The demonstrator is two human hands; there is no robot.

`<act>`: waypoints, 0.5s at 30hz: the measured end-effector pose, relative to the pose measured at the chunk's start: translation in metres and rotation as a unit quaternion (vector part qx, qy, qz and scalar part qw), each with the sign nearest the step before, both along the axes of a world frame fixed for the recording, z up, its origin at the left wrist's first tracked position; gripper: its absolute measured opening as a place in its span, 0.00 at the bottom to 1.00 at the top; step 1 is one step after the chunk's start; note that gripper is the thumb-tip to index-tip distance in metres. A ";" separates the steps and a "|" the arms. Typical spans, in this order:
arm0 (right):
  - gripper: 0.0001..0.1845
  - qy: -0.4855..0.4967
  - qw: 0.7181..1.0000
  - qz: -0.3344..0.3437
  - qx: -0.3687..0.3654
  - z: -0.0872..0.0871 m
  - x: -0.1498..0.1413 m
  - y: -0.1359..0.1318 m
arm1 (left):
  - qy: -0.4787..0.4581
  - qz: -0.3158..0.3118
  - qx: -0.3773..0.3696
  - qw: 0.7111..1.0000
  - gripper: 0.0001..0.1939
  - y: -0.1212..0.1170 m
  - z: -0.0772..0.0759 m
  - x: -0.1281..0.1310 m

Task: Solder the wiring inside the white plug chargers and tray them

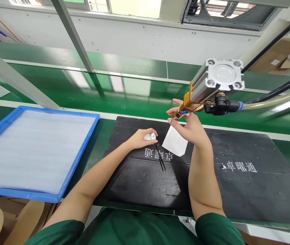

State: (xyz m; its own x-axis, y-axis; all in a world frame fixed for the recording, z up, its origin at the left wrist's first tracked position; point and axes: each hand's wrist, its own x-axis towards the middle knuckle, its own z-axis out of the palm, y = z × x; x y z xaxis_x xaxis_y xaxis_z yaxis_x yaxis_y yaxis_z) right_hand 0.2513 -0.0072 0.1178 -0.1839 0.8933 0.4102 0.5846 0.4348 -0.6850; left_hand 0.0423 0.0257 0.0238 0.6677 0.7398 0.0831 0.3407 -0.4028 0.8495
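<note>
My left hand (146, 137) is closed around a small white plastic piece (150, 136), held just above the black mat. Up and to the right, my right hand (185, 124) is at the gold-coloured lower end of a hanging air-powered tool (189, 102), with fingers and thumb around its tip. Thin blue wires show by that tip; the details between the fingers are too small to tell. A pair of black tweezers (161, 160) lies on the mat below my left hand. Between my hands is a white sheet of paper (175, 141), partly behind my right wrist.
The black mat (139, 183) with white lettering covers the green bench. A blue-rimmed tray (80, 154) with a white lining stands at left. Air hoses (274, 102) run from the tool to the right. A metal post (73, 37) rises behind the bench.
</note>
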 end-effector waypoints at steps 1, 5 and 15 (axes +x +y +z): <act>0.11 0.000 1.000 -0.001 -0.001 0.000 0.000 0.000 | 0.001 0.006 0.007 1.000 0.17 0.000 -0.001 0.001; 0.11 -0.002 1.000 -0.004 0.004 -0.001 0.000 0.000 | 0.013 0.015 0.037 0.999 0.15 -0.001 -0.002 0.003; 0.10 0.000 1.000 0.000 0.004 -0.001 -0.001 0.001 | 0.179 0.031 0.147 0.972 0.17 -0.011 -0.003 0.007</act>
